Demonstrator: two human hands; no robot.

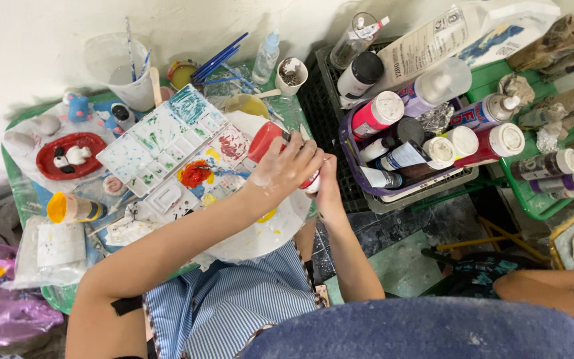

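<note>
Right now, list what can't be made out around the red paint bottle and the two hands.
All in the head view:
- Red paint bottle: its middle is covered by the left hand.
- Bottle cap end: wrapped by the right hand, so open or closed is unclear.
- Plate: its near part is hidden by the left forearm.
- Purple basket: its bottom is hidden under the bottles.

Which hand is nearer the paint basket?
Right. The right hand grips the cap end of the red paint bottle just beside the purple basket; the left hand wraps the bottle body, farther from it.
</note>
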